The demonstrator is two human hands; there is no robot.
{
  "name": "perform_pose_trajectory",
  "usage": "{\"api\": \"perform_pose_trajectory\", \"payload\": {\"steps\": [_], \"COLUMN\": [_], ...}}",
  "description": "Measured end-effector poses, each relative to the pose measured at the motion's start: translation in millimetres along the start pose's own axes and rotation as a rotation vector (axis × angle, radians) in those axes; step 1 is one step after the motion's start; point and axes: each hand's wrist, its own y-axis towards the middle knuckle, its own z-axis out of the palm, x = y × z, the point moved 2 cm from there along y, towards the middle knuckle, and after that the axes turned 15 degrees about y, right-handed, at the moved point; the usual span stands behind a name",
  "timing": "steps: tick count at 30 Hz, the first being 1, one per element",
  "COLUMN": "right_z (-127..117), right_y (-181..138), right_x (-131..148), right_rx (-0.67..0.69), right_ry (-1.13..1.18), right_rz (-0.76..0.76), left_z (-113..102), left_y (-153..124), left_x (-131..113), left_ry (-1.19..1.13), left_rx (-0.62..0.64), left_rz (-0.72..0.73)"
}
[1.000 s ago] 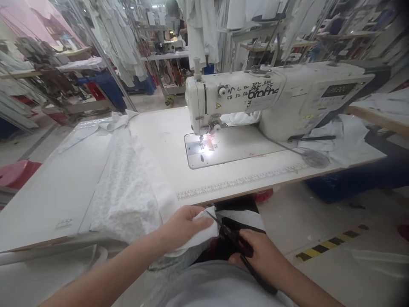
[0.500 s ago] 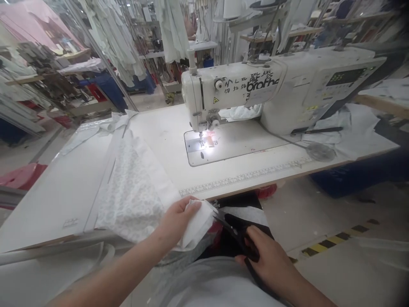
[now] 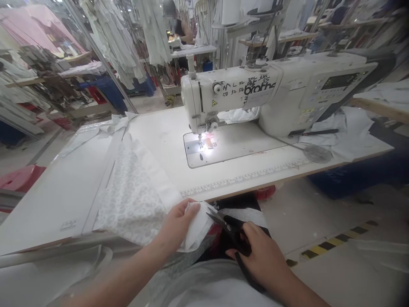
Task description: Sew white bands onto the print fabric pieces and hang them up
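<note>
My left hand [image 3: 179,219] pinches the end of a white fabric piece [image 3: 134,187] with a pale grey pattern and a plain white band. The piece lies on the sewing table and hangs over its front edge. In my right hand [image 3: 260,251] is a pair of black-handled scissors [image 3: 232,231], my fingers around the handles. The blades are slightly apart and point left, at the edge of the white cloth just right of my left fingers. Whether they touch the cloth I cannot tell.
A white sewing machine [image 3: 230,91] with its lamp lit stands on the table [image 3: 153,123]. Along the front edge runs a printed ruler [image 3: 243,177]. White cloth [image 3: 345,132] lies at the right end. Beyond the table, a person [image 3: 180,25] sits at another machine.
My right hand has moved slightly left with the scissors, whose blades now reach further over the cloth and stand more apart. The view has shifted a little, bringing a person into sight.
</note>
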Motion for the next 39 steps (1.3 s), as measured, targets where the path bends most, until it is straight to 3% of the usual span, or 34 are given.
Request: {"api": "perform_pose_trajectory", "payload": {"steps": [12,17,25,29,31,33,36,39], "right_z": [0.1,1.9,9.1,24.9,26.7,18.4,-13.8,-60.3], "right_y": [-1.1,-1.9,3.8,4.3,4.1,7.0,24.7,62.6], "right_x": [-2.2,-1.8,-0.9,-15.7,-17.8,-12.9,2.6,14.1], "right_rx": [0.014,0.001,-0.065,0.018,0.035,0.012,-0.069,-0.155], "right_ry": [0.008,-0.005,-0.024,0.181,0.321,0.342,0.228,0.052], "right_rz": [0.064,0.036,0.016,0.045,0.046,0.038,-0.011,-0.09], "left_z": [0.0,1.0,13.4,13.6,7.4,-3.3,-20.7,-32.8], "left_y": [3.3,3.7,-3.4,-11.9,-11.4,-2.8,25.4,59.4], "left_x": [0.7,1.6,3.4,0.3,-9.7,-25.7,-50.2,-62.3], "left_ry": [-0.061,0.029,0.089,0.135,0.204,0.377,0.768,0.968], "left_rx": [-0.015,-0.068,0.013,0.01,0.003,-0.051,-0.18,-0.253], "left_rz": [0.009,0.027,0.04,0.014,0.086,0.246,0.502,0.553]}}
